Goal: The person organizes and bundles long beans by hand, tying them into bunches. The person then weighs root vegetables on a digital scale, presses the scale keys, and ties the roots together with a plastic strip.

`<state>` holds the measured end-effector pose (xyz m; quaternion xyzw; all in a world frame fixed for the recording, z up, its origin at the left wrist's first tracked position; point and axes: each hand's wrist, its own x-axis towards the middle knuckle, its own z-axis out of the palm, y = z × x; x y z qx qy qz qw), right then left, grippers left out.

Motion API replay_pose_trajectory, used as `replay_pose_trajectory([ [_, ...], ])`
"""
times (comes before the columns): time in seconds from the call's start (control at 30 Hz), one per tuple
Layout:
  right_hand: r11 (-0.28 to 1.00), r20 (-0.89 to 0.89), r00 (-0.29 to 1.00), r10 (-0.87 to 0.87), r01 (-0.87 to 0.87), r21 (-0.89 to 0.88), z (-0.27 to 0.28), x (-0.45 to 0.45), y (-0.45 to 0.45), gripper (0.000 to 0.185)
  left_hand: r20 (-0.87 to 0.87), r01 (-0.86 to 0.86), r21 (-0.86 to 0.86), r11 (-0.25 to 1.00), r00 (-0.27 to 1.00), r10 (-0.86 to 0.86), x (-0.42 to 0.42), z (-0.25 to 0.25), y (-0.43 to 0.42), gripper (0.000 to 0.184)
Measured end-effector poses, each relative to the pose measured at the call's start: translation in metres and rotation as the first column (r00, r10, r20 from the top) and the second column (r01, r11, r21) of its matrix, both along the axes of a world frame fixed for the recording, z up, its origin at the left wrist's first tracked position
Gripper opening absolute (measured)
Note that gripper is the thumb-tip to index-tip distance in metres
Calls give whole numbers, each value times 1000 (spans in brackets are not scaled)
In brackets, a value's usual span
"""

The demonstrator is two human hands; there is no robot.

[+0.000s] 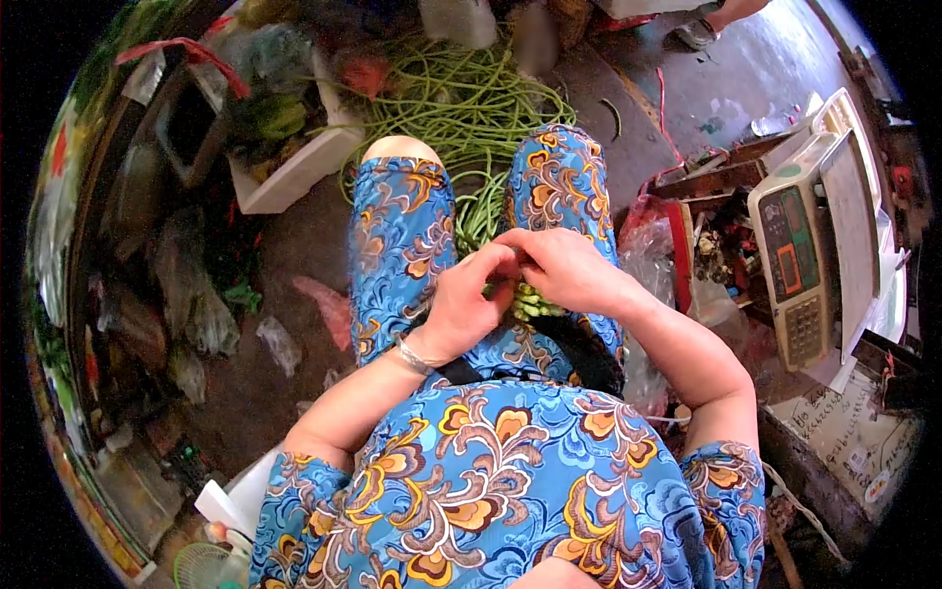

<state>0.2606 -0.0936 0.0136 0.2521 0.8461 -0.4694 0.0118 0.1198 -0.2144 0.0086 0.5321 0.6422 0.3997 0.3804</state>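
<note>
A bundle of green long beans [535,302] lies across my lap, its cut-looking pale ends showing below my hands and its length running down between my knees. My left hand [469,302], with a bracelet at the wrist, is closed around the bundle from the left. Over the top from the right comes my right hand [567,270], its fingers curled in and meeting the left fingertips at the beans. The fingertips of both are partly hidden. Beyond my knees a large tangled heap of long beans [461,98] lies on the floor.
A white foam box [299,177] stands left of the heap. To my right are a weighing scale [800,270], a wooden box [726,187] with small items, and a carton [834,437] with handwriting. Plastic bags [280,346] lie on the left floor. Another person's foot [695,35] shows at top right.
</note>
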Motion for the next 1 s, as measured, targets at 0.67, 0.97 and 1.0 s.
replay_pose_trajectory([
  [0.67,993,40,993,114,-113,-30,-10,-3,12,24,-89,15,100,995,996,-6,1,-3,-4,39],
  [0.97,993,37,993,114,-116,38,-3,0,4,21,-102,111,61,992,989,-104,-9,0,-7,34],
  [1.0,991,43,991,129,-131,39,-3,0,3,19,-147,172,45,984,976,-163,-14,1,-9,34],
])
